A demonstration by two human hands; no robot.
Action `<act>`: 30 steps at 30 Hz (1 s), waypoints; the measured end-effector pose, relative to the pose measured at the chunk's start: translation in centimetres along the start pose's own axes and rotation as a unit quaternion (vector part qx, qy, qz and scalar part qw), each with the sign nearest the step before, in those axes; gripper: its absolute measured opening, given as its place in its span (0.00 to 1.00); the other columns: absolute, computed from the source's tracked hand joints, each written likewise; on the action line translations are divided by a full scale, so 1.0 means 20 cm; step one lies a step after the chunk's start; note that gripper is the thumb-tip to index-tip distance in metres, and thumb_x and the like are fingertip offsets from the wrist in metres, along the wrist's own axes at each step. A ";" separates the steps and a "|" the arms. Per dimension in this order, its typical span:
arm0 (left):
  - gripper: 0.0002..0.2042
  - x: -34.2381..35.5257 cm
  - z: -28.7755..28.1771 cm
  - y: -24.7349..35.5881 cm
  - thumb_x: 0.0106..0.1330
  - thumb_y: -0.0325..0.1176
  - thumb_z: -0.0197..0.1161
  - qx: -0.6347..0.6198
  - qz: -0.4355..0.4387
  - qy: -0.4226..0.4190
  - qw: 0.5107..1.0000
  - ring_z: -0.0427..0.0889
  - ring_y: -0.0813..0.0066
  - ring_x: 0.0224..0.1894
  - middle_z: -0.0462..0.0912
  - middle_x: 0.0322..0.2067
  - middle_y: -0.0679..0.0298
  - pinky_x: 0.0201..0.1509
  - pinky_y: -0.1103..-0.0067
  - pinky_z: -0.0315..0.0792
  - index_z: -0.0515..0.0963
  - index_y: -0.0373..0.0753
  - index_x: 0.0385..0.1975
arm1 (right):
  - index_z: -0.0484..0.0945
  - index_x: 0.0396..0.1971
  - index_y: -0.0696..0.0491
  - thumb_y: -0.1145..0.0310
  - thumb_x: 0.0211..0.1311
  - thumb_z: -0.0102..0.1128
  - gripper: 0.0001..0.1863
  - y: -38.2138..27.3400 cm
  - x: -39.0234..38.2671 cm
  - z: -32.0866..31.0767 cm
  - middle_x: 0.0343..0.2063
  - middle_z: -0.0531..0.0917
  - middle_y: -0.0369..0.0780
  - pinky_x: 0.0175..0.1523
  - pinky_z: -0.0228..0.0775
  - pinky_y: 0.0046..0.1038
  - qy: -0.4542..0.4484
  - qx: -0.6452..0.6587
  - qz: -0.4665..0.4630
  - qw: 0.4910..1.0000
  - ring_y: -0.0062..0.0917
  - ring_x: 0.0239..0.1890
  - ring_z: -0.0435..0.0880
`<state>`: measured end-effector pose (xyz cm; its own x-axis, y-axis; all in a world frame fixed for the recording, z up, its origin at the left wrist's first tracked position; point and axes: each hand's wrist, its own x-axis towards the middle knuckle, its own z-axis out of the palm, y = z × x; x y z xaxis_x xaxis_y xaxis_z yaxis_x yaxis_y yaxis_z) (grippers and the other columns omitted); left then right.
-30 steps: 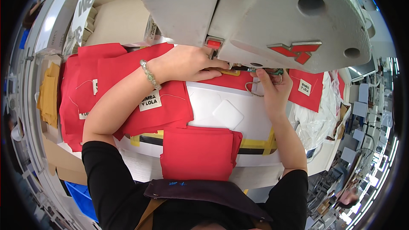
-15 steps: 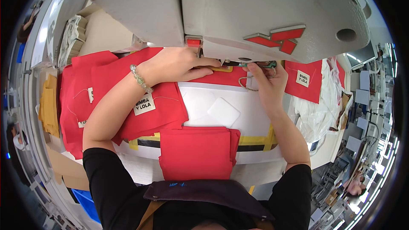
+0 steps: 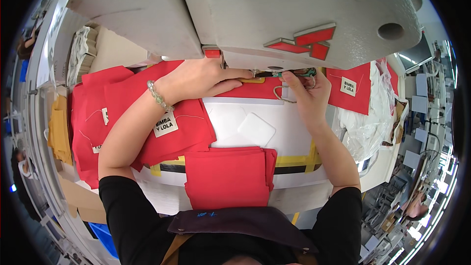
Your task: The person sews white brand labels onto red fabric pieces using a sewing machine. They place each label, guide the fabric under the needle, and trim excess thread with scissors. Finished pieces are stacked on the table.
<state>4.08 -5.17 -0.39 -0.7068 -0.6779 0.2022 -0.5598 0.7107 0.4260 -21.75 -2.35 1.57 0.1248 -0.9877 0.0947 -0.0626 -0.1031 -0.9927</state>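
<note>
My left hand [image 3: 201,78], a bead bracelet at its wrist, lies under the grey machine head [image 3: 245,14], index finger and thumb stretched apart beside the metal parts and yellow plate [image 3: 252,80]. Its other fingers are hidden. A red fabric strip [image 3: 250,91] lies beneath. My right hand [image 3: 309,98] is closed on a small green-handled tool [image 3: 306,72], with a looped cord [image 3: 284,99] hanging by it; its working end is too small to make out. Red pieces with white labels [image 3: 122,98] lie left, another [image 3: 348,100] right. Folded red pieces [image 3: 225,179] lie near me.
White plastic bags [image 3: 363,132] lie at the right, yellow pieces [image 3: 60,132] at the far left. A beige box [image 3: 117,44] stands behind the red pieces, a blue bin [image 3: 103,238] below. Other people [image 3: 414,206] are at the edges of view.
The view has shifted, so the machine head appears farther up and left. Both hands keep their hold and position at the machine, with only slight movement.
</note>
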 end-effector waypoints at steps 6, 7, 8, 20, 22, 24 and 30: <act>0.14 0.00 0.03 -0.01 0.69 0.44 0.57 0.004 0.014 0.019 1.000 0.80 0.61 0.22 0.78 0.22 0.57 0.25 0.70 0.77 0.79 0.59 0.53 | 0.80 0.40 0.62 0.75 0.61 0.66 0.09 -0.02 0.00 0.01 0.34 0.85 0.37 0.41 0.73 0.17 0.004 -0.002 -0.008 1.000 0.13 0.35 0.80; 0.14 0.00 0.03 -0.01 0.69 0.44 0.57 -0.007 0.013 0.022 1.000 0.80 0.61 0.23 0.79 0.23 0.58 0.26 0.70 0.77 0.79 0.59 0.53 | 0.80 0.39 0.62 0.76 0.61 0.66 0.09 -0.04 0.00 0.02 0.33 0.85 0.36 0.38 0.73 0.16 0.006 -0.002 -0.001 1.000 0.13 0.33 0.80; 0.14 0.00 0.03 -0.01 0.69 0.44 0.57 -0.019 0.011 0.025 0.999 0.81 0.62 0.23 0.80 0.24 0.58 0.26 0.70 0.77 0.79 0.59 0.53 | 0.80 0.39 0.62 0.76 0.61 0.66 0.09 -0.05 -0.01 0.03 0.32 0.85 0.36 0.35 0.72 0.15 0.007 -0.002 0.006 1.000 0.12 0.31 0.79; 0.14 0.00 -0.01 0.01 0.69 0.45 0.57 -0.024 -0.033 -0.024 0.999 0.81 0.64 0.23 0.82 0.25 0.59 0.26 0.71 0.78 0.79 0.59 0.53 | 0.79 0.41 0.62 0.75 0.61 0.66 0.11 -0.02 0.00 0.03 0.32 0.85 0.35 0.38 0.71 0.15 0.015 0.015 0.015 1.000 0.12 0.34 0.79; 0.15 0.00 0.00 0.00 0.69 0.45 0.57 -0.027 -0.022 -0.018 0.999 0.81 0.63 0.22 0.81 0.24 0.59 0.26 0.71 0.77 0.78 0.59 0.54 | 0.79 0.43 0.63 0.75 0.61 0.66 0.12 -0.01 0.01 0.01 0.36 0.85 0.36 0.43 0.72 0.16 0.007 0.014 0.020 1.000 0.13 0.38 0.79; 0.15 0.00 0.00 0.00 0.70 0.45 0.56 -0.030 -0.015 -0.010 0.999 0.80 0.63 0.21 0.80 0.23 0.58 0.25 0.71 0.77 0.77 0.59 0.55 | 0.79 0.44 0.63 0.74 0.61 0.66 0.13 0.00 0.01 0.01 0.38 0.85 0.37 0.45 0.72 0.17 0.003 0.017 0.023 1.000 0.14 0.39 0.80; 0.15 0.00 -0.01 0.00 0.70 0.45 0.55 -0.029 -0.019 -0.028 0.999 0.79 0.62 0.21 0.78 0.20 0.57 0.24 0.70 0.76 0.77 0.59 0.55 | 0.79 0.45 0.63 0.74 0.61 0.67 0.14 0.00 0.01 0.00 0.38 0.85 0.37 0.47 0.73 0.18 0.003 0.009 0.014 1.000 0.14 0.40 0.80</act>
<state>4.09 -5.17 -0.21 -0.7090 -0.6920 0.1357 -0.5623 0.6709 0.4834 -21.67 -2.62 1.53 0.1182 -0.9908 0.0666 -0.0491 -0.0728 -0.9961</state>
